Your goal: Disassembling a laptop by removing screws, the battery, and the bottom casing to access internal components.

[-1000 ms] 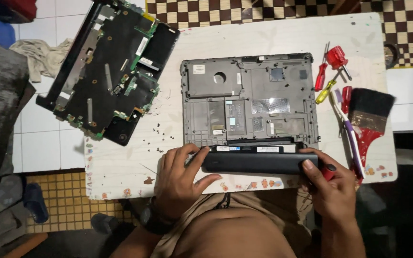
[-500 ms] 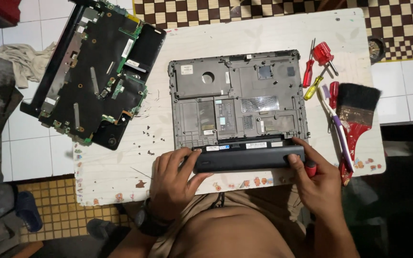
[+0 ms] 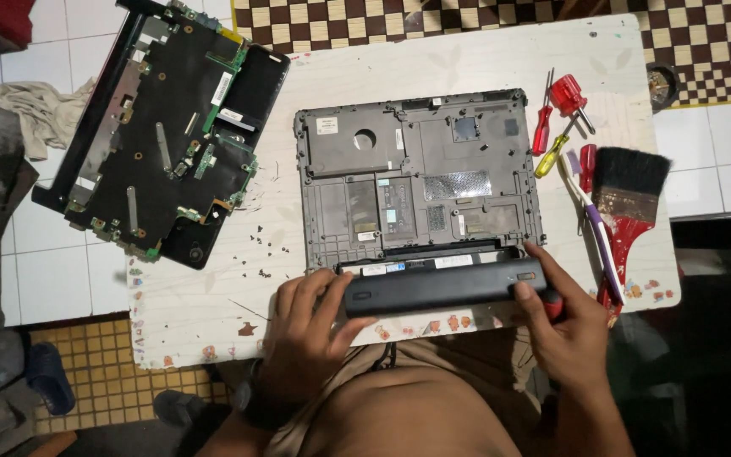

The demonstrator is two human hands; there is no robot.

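1. Battery (image 3: 442, 288): long black bar at the near edge of the grey laptop base (image 3: 416, 178); we press it in level.
2. Left hand (image 3: 302, 338), right hand (image 3: 564, 326): fingers clamped on its two ends; we push evenly.
3. Beyond: loose screws (image 3: 255, 245), screwdrivers (image 3: 556, 118), brush (image 3: 628, 195), board (image 3: 162, 127).

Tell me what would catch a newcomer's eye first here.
Probably the grey laptop base, upside down mid-table, with the left hand and right hand gripping the long black battery at its near edge. Next, the exposed circuit board overhanging the table's left side, then the red-handled brush at right.
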